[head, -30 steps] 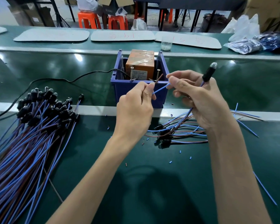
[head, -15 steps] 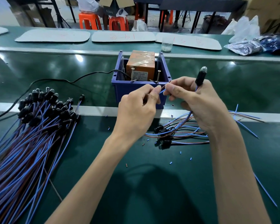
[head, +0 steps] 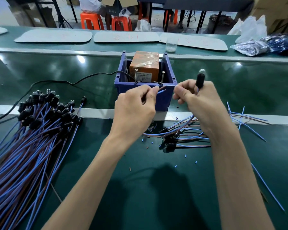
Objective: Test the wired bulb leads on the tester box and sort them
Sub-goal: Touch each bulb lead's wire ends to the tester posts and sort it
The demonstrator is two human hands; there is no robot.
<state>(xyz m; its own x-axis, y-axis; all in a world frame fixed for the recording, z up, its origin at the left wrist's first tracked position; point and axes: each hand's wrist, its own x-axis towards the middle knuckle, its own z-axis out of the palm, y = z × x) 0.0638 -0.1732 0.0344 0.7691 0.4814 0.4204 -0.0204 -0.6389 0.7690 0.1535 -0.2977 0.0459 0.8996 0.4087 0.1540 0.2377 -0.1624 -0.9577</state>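
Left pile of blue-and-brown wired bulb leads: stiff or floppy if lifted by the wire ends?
Probably floppy: the thin wires in the pile of blue-and-brown wired bulb leads curve and splay across the green bench mat. Likely head-heavy, since the black bulb holders cluster at one end. Strands look loose, so some may slip out.

tester box (head: 144, 95) centre-back | big lead pile (head: 32, 138) left | small lead pile (head: 181, 136) right, before box
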